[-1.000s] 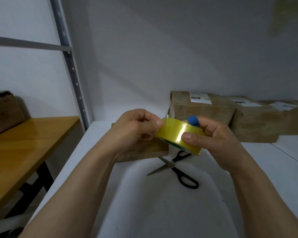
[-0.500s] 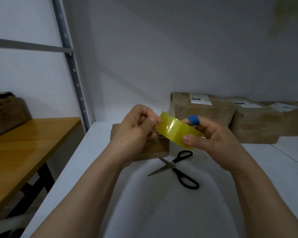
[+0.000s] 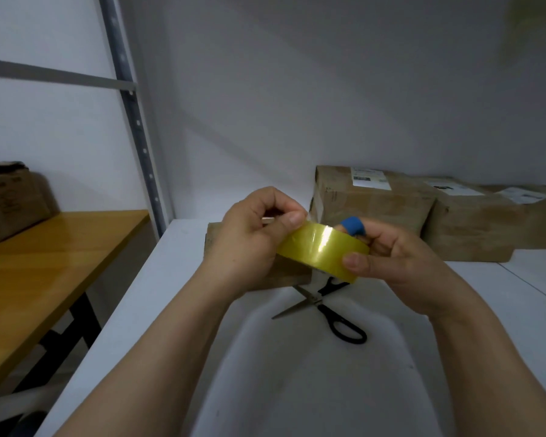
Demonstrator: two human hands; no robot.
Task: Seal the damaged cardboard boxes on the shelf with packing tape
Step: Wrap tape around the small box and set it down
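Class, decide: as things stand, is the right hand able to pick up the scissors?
Probably not yet: the right hand grips the tape roll. The scissors lie on the shelf just below it.

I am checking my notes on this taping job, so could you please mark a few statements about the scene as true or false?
1. The right hand holds the tape. True.
2. The left hand holds the scissors. False: the scissors lie on the white shelf, and the left hand pinches at the tape.
3. The box behind the tape bears a white label. True.
4. The blue wrap is on a left-hand finger. False: it is on a finger of the right hand.
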